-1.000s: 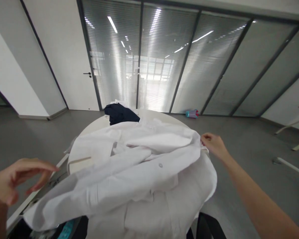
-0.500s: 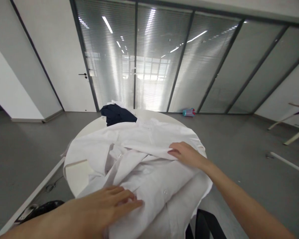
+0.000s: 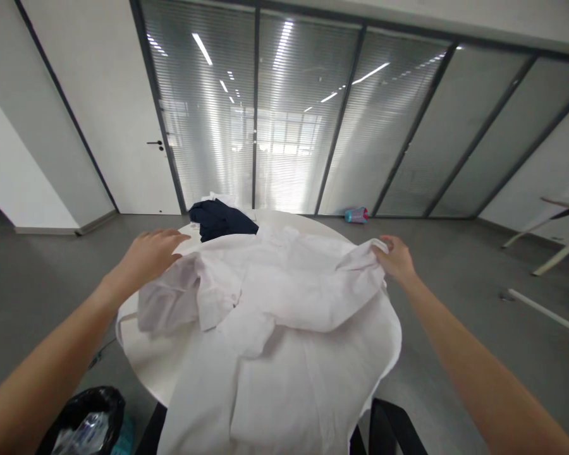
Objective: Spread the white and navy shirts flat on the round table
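A white button-up shirt (image 3: 308,297) is spread over a round white table (image 3: 156,360), its lower part hanging over the near edge. At the left, my left hand (image 3: 154,256) is closed on the shirt's cloth, which drapes from the fingers in a blurred fold. My right hand (image 3: 394,256) pinches a raised corner of the white cloth at the table's right edge. Between the hands the shirt lies in loose folds, and small buttons show left of its middle. The fingertips of my left hand are partly hidden.
A dark navy garment (image 3: 222,219) lies bunched at the table's far edge, with white cloth behind it. Below left stands a bin with a black liner (image 3: 99,404). A blue and pink package (image 3: 356,215) is on the floor by the glass wall (image 3: 289,126).
My left hand has moved from the near side up to the left edge and now holds cloth. My right hand has moved right and lifts a pinched corner. The shirt's folds have shifted.
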The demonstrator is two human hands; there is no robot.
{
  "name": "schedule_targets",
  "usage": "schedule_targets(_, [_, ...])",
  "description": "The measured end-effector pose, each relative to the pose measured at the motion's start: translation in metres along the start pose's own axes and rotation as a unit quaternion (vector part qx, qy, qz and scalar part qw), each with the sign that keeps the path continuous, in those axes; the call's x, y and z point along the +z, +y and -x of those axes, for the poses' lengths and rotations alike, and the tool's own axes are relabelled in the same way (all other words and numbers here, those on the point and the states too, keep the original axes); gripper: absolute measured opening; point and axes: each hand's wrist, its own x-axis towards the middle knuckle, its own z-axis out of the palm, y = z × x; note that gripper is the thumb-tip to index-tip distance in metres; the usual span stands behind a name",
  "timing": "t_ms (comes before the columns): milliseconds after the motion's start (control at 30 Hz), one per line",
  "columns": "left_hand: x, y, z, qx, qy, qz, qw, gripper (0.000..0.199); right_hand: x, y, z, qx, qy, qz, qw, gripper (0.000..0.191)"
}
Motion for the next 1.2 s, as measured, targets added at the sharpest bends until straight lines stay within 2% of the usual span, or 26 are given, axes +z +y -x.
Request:
schedule_targets(67, [-0.003,0.018,0.007,0.065,0.011,0.035,0.997,0.028,0.011,-0.009,0.02,-0.04,-0.011,0.035,0.999,0.041])
schedule_targets(100, [-0.005,0.031,0.013,0.101,-0.019,0.072,0.992,0.026,0.018,-0.018,0.032,-0.079,-0.027,0.035,0.996,0.039])
schedule_targets(167, [-0.006,0.059,0.029,0.165,-0.145,0.142,0.965,0.024,0.03,-0.041,0.06,-0.184,-0.089,0.011,0.979,0.023])
schedule_targets(233, [-0.003,0.082,0.046,0.191,-0.249,0.164,0.935,0.033,0.039,-0.069,0.088,-0.291,-0.128,0.0,0.948,0.012])
schedule_targets(300, [0.005,0.094,0.061,0.177,-0.266,0.142,0.937,0.057,0.042,-0.095,0.113,-0.371,-0.161,0.009,0.914,0.011])
schedule_targets(333, [0.011,0.096,0.066,0.162,-0.254,0.125,0.945,0.069,0.042,-0.106,0.124,-0.404,-0.18,0.014,0.897,0.011])
schedule_targets(400, [0.023,0.091,0.073,0.117,-0.22,0.088,0.965,0.082,0.04,-0.123,0.141,-0.463,-0.256,0.017,0.848,0.012])
schedule_targets(500, [0.038,0.073,0.076,0.005,-0.162,0.028,0.986,0.08,0.043,-0.136,0.157,-0.515,-0.378,0.04,0.768,0.031])
schedule_targets(567, [0.046,0.059,0.076,-0.058,-0.132,0.027,0.989,0.076,0.052,-0.14,0.164,-0.525,-0.389,0.084,0.752,0.035])
schedule_targets(667, [0.058,0.046,0.077,-0.08,-0.115,0.139,0.98,0.074,0.069,-0.144,0.174,-0.516,-0.359,0.126,0.767,0.017])
schedule_targets(767, [0.068,0.044,0.076,-0.095,-0.068,0.32,0.94,0.082,0.078,-0.155,0.187,-0.483,-0.341,0.064,0.804,0.014])
schedule_targets(800, [0.069,0.045,0.076,-0.105,-0.042,0.383,0.917,0.085,0.078,-0.16,0.192,-0.478,-0.34,0.032,0.81,0.014])
schedule_targets(833, [0.068,0.047,0.075,-0.117,-0.008,0.438,0.891,0.085,0.077,-0.166,0.198,-0.485,-0.345,0.004,0.803,0.014])
schedule_targets(867, [0.066,0.05,0.075,-0.13,0.028,0.481,0.867,0.082,0.074,-0.172,0.204,-0.509,-0.364,-0.02,0.78,0.014])
schedule_targets(967, [0.052,0.062,0.077,-0.148,0.122,0.544,0.817,0.071,0.064,-0.194,0.216,-0.608,-0.441,-0.071,0.657,0.022])
schedule_targets(1000, [0.046,0.067,0.08,-0.137,0.137,0.555,0.809,0.065,0.06,-0.202,0.217,-0.62,-0.442,-0.083,0.642,0.024])
schedule_targets(1033, [0.04,0.074,0.085,-0.119,0.142,0.561,0.807,0.057,0.057,-0.211,0.216,-0.617,-0.426,-0.091,0.656,0.023])
schedule_targets(1067, [0.035,0.081,0.091,-0.094,0.136,0.564,0.809,0.046,0.053,-0.221,0.213,-0.603,-0.397,-0.096,0.685,0.02])
schedule_targets(1100, [0.03,0.088,0.098,-0.065,0.124,0.558,0.818,0.033,0.05,-0.231,0.21,-0.588,-0.365,-0.098,0.715,0.02])
schedule_targets(1133, [0.026,0.096,0.106,-0.035,0.108,0.545,0.831,0.022,0.046,-0.24,0.206,-0.581,-0.344,-0.097,0.731,0.026])
schedule_targets(1167, [0.024,0.103,0.115,-0.013,0.09,0.527,0.845,0.017,0.043,-0.249,0.202,-0.585,-0.338,-0.092,0.731,0.034])
schedule_targets(1200, [0.022,0.11,0.124,-0.003,0.075,0.51,0.857,0.018,0.041,-0.257,0.2,-0.598,-0.347,-0.084,0.718,0.04])
